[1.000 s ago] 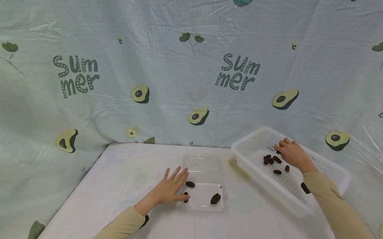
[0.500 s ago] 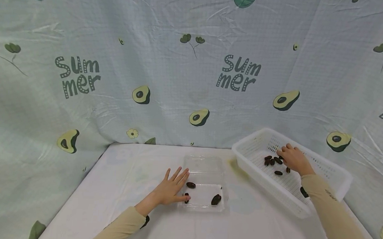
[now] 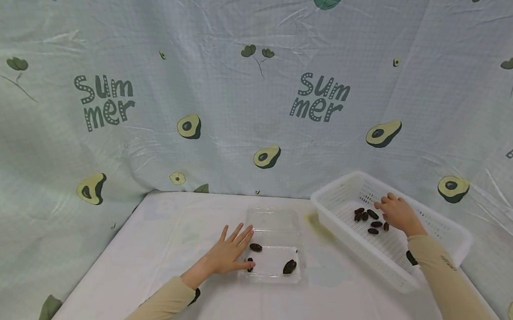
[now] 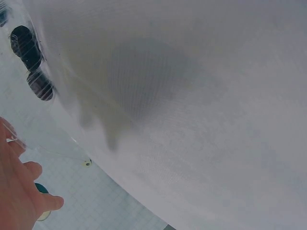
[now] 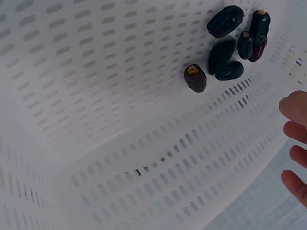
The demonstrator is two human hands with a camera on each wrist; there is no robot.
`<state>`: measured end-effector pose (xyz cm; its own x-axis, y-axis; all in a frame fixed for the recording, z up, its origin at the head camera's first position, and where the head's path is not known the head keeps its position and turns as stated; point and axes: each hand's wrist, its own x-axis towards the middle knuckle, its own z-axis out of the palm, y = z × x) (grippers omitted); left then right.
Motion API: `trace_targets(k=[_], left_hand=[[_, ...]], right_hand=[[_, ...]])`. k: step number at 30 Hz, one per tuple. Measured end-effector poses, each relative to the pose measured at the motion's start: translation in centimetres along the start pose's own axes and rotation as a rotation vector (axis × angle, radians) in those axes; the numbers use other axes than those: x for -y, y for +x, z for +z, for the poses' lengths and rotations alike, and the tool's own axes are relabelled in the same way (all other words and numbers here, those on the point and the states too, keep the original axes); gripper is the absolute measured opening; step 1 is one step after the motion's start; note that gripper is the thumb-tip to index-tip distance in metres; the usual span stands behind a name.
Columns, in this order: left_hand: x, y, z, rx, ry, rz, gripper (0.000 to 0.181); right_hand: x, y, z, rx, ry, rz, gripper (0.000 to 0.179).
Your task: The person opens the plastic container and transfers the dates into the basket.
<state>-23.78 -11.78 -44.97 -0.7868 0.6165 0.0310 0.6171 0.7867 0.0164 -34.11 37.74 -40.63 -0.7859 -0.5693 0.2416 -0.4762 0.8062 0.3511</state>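
Note:
In the head view my left hand (image 3: pixel 225 255) lies with fingers spread at the left edge of a clear plastic clamshell box (image 3: pixel 272 278), its lid folded back. Inside are a date (image 3: pixel 256 247) at the upper left, a larger dark date or clump (image 3: pixel 289 266) at the right, and another date (image 3: pixel 250 265) by my thumb. My right hand (image 3: pixel 398 215) hovers over a white perforated basket (image 3: pixel 340 232), fingers loosely bent and nothing between them. Below its fingertips are several dates (image 3: pixel 372 214); in the right wrist view one date (image 5: pixel 221 55) looks blurred among the others (image 5: pixel 225 21).
The basket stands at an angle on the right of the white-covered table (image 3: pixel 183 224), close to the back curtain (image 3: pixel 225 95). The curtain, printed with avocados, hangs behind the table and along its left side.
My right hand has let go of a date, which now shows below its fingers near the others in the basket. My left hand has stayed in place.

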Motion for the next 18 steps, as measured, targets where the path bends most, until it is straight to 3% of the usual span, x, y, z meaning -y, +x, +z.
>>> trace_targets(k=[6, 14, 18], left_hand=[[0.0, 0.1, 0.1, 0.002, 0.001, 0.000, 0.083], [-0.1, 0.2, -0.1, 0.014, 0.001, -0.001, 0.083], [0.0, 0.2, 0.0, 0.011, 0.008, 0.003, 0.083]], right_hand=[[-0.1, -0.3, -1.4, -0.045, 0.043, 0.005, 0.022], [0.7, 0.0, -4.9, -0.069, 0.137, 0.030, 0.017], [1.5, 0.5, -6.5, -0.142, 0.154, -0.007, 0.019]])
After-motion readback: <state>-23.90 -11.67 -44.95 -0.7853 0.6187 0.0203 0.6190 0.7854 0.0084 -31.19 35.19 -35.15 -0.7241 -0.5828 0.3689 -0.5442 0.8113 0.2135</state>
